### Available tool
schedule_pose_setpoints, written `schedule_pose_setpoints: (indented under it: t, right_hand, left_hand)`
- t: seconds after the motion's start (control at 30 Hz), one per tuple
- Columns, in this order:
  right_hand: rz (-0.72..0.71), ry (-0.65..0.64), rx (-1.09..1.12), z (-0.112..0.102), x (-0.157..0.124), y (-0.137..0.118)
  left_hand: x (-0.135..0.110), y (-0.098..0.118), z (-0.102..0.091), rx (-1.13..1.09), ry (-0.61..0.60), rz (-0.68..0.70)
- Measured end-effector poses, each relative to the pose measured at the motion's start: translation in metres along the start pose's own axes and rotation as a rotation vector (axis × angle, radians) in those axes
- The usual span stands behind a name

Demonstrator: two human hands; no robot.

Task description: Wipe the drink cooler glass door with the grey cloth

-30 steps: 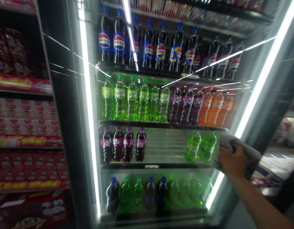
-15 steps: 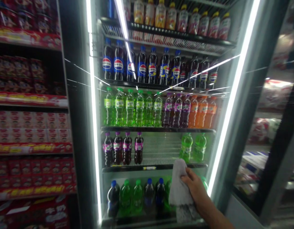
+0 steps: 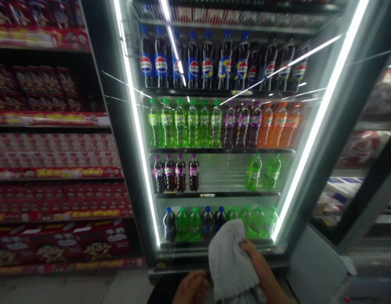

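Observation:
A light grey-white cloth (image 3: 230, 257) hangs from my right hand (image 3: 254, 255), whose fingers are closed on its right side. The cloth covers part of that hand's grip. My left hand (image 3: 191, 288) shows at the bottom, left of the cloth, with its fingers loosely bent and nothing seen in them. In front of both hands stands a tall drinks cooler with a glass front. Behind the cloth's top edge, green bottles (image 3: 258, 221) and dark bottles (image 3: 170, 223) line the lowest shelf.
Higher cooler shelves hold cola bottles (image 3: 193, 61), green bottles (image 3: 166, 122), orange bottles (image 3: 279, 124) and purple-capped bottles (image 3: 193, 173). Bright light strips (image 3: 322, 109) run down both sides. Shelves of red packages (image 3: 52, 192) stand at left; a grey panel (image 3: 322, 257) is at lower right.
My view has tipped downward, so the cooler's base and floor now show. My right hand has lowered with the cloth and moved slightly left. My left hand has come into view.

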State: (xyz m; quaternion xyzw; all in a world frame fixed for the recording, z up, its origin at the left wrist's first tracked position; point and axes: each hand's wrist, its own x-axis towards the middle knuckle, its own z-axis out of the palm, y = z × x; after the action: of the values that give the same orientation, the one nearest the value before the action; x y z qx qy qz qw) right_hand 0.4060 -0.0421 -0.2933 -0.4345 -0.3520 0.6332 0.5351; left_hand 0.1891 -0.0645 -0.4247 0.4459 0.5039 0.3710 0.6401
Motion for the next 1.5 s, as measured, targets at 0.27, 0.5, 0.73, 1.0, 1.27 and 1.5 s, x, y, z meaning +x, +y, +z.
schedule_pose_setpoints:
  t: [0.27,0.5,0.73,1.0,1.27,1.5]
  right_hand:
    - [0.046,0.053,-0.010,0.014,-0.027,-0.001]
    - [0.149,0.012,0.225,0.011,-0.030,0.018]
    - [0.022,-0.041,0.043,0.007,-0.034,0.024]
    - [-0.046,-0.029,-0.124,0.002,-0.038,0.026]
    - [-0.024,-0.036,-0.169,-0.005,-0.036,0.038]
    - [0.052,-0.044,-0.115,-0.006,-0.044,0.061]
  left_hand:
    - [-0.046,0.070,0.043,-0.673,-0.366,0.003]
    - [-0.056,0.076,0.035,-0.731,-0.041,0.064]
    - [-0.060,0.083,0.029,-0.560,0.181,0.191]
    - [-0.063,0.089,0.023,-0.377,0.223,0.267]
    - [-0.071,0.084,0.020,-0.516,0.049,0.195]
    - [-0.079,0.073,0.019,-0.580,-0.071,0.048]
